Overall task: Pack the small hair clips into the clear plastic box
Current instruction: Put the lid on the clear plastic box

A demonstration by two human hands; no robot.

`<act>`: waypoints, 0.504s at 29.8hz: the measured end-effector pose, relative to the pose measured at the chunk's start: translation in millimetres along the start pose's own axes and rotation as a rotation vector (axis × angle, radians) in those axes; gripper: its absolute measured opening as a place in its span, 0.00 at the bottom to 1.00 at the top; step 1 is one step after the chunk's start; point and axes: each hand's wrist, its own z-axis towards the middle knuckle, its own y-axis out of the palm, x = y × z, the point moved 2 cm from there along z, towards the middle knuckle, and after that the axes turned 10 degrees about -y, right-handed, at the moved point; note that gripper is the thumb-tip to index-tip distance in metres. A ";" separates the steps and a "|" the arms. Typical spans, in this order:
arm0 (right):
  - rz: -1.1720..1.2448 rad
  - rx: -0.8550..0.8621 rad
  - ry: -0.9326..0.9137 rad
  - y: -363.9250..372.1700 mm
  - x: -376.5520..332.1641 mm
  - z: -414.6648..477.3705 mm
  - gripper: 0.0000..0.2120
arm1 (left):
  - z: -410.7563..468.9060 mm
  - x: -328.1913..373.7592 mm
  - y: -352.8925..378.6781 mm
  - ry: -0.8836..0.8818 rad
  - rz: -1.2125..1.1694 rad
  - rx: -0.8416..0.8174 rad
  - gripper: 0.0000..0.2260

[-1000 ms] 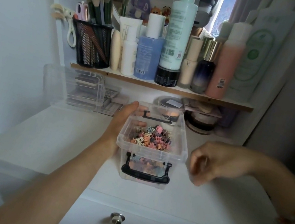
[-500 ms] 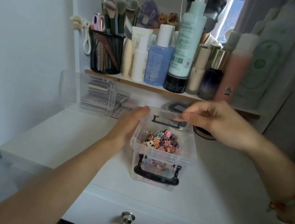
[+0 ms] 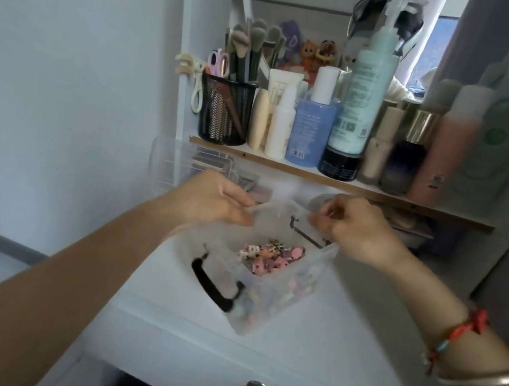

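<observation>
left hand (image 3: 216, 198) closed, fingers pinching far-left rim of clear plastic box with black handles (image 3: 276, 293), likely to steady it. box sat tilted on white desk top (image 3: 337, 353), heap of small multicoloured hair clips (image 3: 270, 257) already inside. right hand (image 3: 355, 227) curled at far-right rim; what it pinched, cannot tell. motion blur hid lid, fingertips. clips loose outside box: none visible.

Soft, dim daylight reaches me from the window (image 3: 439, 52) at upper right, leaving the wall grey-blue. My hands, left (image 3: 215, 197) and right (image 3: 354, 227), smear with motion blur, as does the clear box (image 3: 264, 300). The bottles (image 3: 359, 109) on the shelf look soft, and the wide lens bends the frame edges
</observation>
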 end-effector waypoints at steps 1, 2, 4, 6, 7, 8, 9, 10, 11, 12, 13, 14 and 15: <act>0.054 -0.012 0.023 2.0 -2.4 -0.3 0.07 | 2.3 0.7 -6.6 -0.002 0.041 0.045 0.14; 0.099 -0.038 0.051 5.0 -5.7 -0.9 0.06 | 4.5 0.1 -12.3 -0.007 0.095 0.115 0.15; 0.143 -0.075 0.079 11.9 -12.9 0.9 0.06 | 8.1 -4.4 -23.4 -0.005 0.195 0.242 0.19; 0.171 -0.093 0.089 23.2 -24.6 10.0 0.05 | 13.2 -13.7 -39.6 0.029 0.182 0.315 0.20; 0.191 -0.098 0.103 24.3 -28.3 9.7 0.05 | 14.2 -14.4 -42.7 0.055 0.103 0.332 0.18; 0.220 -0.126 0.113 30.4 -33.8 14.0 0.06 | 15.2 -18.1 -51.4 0.067 -0.006 0.365 0.15; 0.255 -0.151 0.123 32.9 -37.3 15.9 0.06 | 16.7 -20.3 -57.1 0.068 -0.109 0.406 0.12; 0.279 -0.171 0.135 34.9 -42.5 16.2 0.06 | 19.5 -24.6 -62.6 0.051 -0.182 0.459 0.10; 0.252 -0.174 0.114 39.3 -46.9 20.2 0.07 | 23.3 -31.9 -69.4 0.023 -0.221 0.510 0.09; 0.155 -0.143 0.079 37.0 -47.7 20.9 0.09 | 26.2 -37.1 -69.9 0.000 -0.237 0.537 0.09; 0.036 -0.089 0.029 35.8 -46.4 26.4 0.14 | 29.9 -44.3 -71.0 -0.024 -0.248 0.559 0.10; -0.044 -0.021 0.008 37.9 -47.8 36.5 0.17 | 34.6 -52.9 -74.4 -0.049 -0.249 0.576 0.12; -0.038 0.020 0.014 37.3 -47.3 42.6 0.19 | 38.0 -58.7 -73.8 -0.073 -0.248 0.576 0.15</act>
